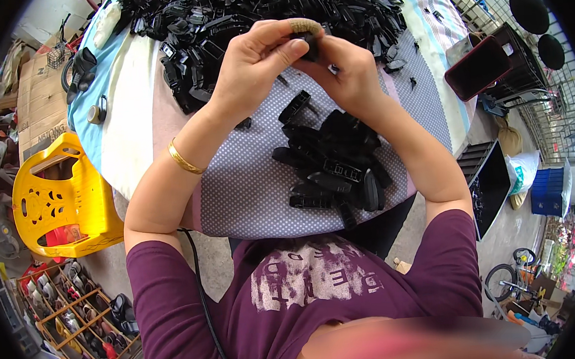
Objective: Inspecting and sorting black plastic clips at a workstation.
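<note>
My left hand and my right hand meet over the table, both closed on a small black plastic part. Fingers cover most of it, so its exact kind is hard to make out. A tan cover wraps the left index finger. Behind the hands spreads a large heap of black plastic parts. Between my forearms lies a smaller pile of similar black pieces, with one single piece at its far left edge.
The round table wears a striped, dotted cloth. At right a phone is propped by the table edge, beside a black crate. A yellow plastic chair stands left. A black bin sits low right; a wooden shoe rack is low left.
</note>
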Demonstrator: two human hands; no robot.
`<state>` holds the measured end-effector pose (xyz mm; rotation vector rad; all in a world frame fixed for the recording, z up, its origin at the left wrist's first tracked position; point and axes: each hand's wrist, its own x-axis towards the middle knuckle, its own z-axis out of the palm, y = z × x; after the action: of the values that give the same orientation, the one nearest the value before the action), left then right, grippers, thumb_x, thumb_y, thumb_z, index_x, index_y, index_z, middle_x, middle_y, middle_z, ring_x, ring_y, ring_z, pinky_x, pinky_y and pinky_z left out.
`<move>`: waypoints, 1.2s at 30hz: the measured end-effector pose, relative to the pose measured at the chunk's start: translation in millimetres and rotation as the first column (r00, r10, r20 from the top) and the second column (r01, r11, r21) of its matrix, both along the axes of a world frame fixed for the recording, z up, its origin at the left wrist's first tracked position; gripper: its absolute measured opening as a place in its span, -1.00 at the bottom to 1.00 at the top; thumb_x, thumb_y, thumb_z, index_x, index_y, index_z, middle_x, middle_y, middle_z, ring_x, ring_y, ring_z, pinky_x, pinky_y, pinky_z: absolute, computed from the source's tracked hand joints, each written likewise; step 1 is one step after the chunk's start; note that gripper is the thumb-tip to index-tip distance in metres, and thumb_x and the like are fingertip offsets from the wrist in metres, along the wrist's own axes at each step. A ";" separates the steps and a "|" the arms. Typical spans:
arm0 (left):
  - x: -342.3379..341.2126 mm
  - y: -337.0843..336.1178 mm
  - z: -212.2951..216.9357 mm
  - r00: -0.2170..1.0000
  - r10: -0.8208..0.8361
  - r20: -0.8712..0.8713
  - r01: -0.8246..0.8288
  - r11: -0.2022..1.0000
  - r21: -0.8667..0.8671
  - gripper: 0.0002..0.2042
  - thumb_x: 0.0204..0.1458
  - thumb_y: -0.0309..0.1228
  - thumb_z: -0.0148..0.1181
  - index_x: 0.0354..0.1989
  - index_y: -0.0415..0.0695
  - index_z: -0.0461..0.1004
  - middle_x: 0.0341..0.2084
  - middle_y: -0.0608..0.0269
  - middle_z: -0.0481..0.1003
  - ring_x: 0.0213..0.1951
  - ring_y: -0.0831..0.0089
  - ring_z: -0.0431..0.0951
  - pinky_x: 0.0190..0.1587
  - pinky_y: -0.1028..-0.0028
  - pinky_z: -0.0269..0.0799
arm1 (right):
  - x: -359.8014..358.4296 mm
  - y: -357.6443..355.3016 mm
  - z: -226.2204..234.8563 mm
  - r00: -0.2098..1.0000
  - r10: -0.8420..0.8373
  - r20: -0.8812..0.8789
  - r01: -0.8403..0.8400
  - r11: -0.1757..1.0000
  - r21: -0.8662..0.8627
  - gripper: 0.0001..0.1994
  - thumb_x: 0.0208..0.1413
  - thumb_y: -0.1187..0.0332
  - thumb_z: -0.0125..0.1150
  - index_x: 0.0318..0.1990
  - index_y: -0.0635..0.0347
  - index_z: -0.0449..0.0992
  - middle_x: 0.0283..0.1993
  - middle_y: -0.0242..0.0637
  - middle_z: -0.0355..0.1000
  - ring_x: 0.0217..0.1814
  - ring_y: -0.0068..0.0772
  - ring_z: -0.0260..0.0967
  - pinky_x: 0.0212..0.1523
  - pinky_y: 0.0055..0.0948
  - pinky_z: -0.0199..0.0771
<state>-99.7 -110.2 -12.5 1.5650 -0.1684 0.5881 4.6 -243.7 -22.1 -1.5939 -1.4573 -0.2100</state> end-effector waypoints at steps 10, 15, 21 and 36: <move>-4.2 -23.4 -12.4 0.980 0.148 -0.135 -0.021 0.749 0.662 -0.70 -0.12 -0.50 0.21 -0.15 -0.22 0.45 -0.30 0.15 0.51 -0.25 0.33 0.50 -0.16 0.46 0.41 | 123.2 -27.1 -7.9 0.881 -0.472 0.025 0.469 0.880 0.070 -0.78 -0.03 0.45 0.12 -0.18 0.19 0.52 -0.32 -0.30 0.53 -0.32 -0.57 0.46 -0.27 -0.62 0.41; -12.7 -39.3 -11.3 0.980 -0.032 -0.196 0.169 0.653 0.738 -0.74 -0.08 -0.37 0.17 -0.19 -0.18 0.45 -0.42 0.13 0.50 -0.28 0.20 0.44 -0.17 0.34 0.36 | 184.5 -46.9 -40.3 0.723 -0.670 0.169 0.667 0.740 0.082 -0.80 0.02 0.37 0.04 -0.23 0.22 0.52 -0.31 -0.21 0.51 -0.28 -0.27 0.47 -0.24 -0.47 0.42; 6.3 -35.9 -2.6 0.984 -0.042 -0.175 0.151 0.718 0.679 -0.78 0.00 -0.49 0.05 -0.16 -0.19 0.46 -0.36 0.05 0.49 -0.33 0.19 0.50 -0.24 0.40 0.41 | 222.5 -18.0 -64.7 0.806 -0.484 0.340 0.488 0.869 0.082 -0.70 0.05 0.30 -0.06 -0.09 0.21 0.44 -0.16 -0.04 0.42 -0.05 -0.04 0.33 -0.01 -0.30 0.29; 44.2 -35.3 -26.8 0.967 0.246 -0.065 -0.088 0.565 0.820 -0.78 -0.18 -0.54 0.10 -0.28 -0.23 0.37 -0.26 0.06 0.36 -0.25 0.11 0.42 -0.20 0.35 0.39 | 249.6 14.5 -42.7 0.765 -0.622 0.169 0.636 0.688 -0.348 -0.62 -0.16 0.22 0.21 -0.09 -0.01 0.48 -0.25 -0.24 0.49 -0.14 -0.28 0.43 -0.12 -0.37 0.39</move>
<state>-55.5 -145.5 -39.3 2.5695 -0.1670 0.5408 254.3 -229.2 -64.8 -2.4102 -0.9443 -0.3626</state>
